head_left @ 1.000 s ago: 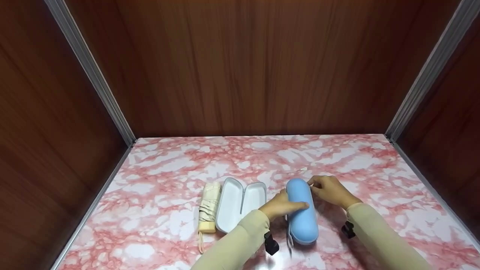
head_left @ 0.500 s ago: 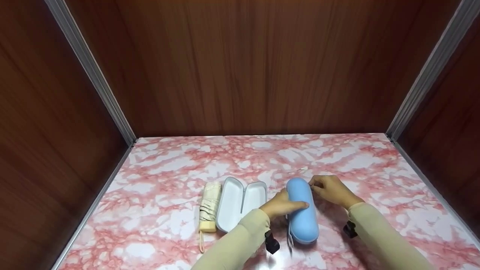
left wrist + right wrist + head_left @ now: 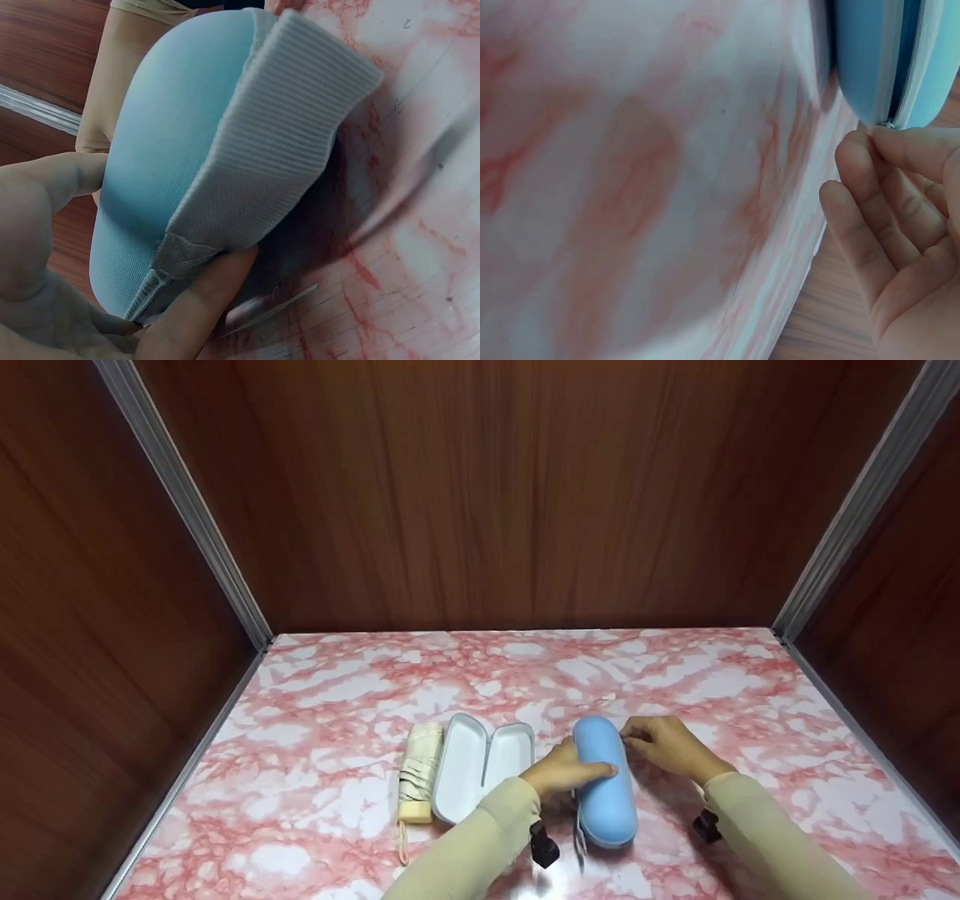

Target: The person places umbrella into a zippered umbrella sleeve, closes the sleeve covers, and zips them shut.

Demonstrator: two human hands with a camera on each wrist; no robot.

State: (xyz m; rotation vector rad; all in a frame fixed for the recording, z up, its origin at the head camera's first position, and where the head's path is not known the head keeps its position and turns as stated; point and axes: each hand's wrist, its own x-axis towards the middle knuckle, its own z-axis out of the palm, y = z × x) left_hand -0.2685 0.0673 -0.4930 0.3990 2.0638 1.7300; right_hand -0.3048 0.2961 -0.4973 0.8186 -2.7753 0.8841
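Note:
A blue, rounded zippered case [image 3: 606,802] stands on its long edge on the marbled table. My left hand [image 3: 568,769] grips its middle, thumb over the top and fingers on the left side. In the left wrist view, a fingertip touches the grey ribbed strap [image 3: 270,127] on the case. My right hand [image 3: 667,746] is at the far right side of the case, thumb and forefinger pinching the zipper pull [image 3: 885,126]. The right wrist view shows a gap between the zipper's two tapes beyond the pull. The inside of the case is hidden.
Left of the hands lies an unfolded hard glasses case [image 3: 457,780], its pale inside facing up; the left forearm covers part of it. Beside it is a folded cream umbrella [image 3: 420,765] with a yellow handle and wrist loop. Wood-grain panels [image 3: 480,495] enclose the table.
My right hand has shifted slightly toward me and to the right along the case's side, still pinching the zipper pull. The left hand and the case stay nearly in place.

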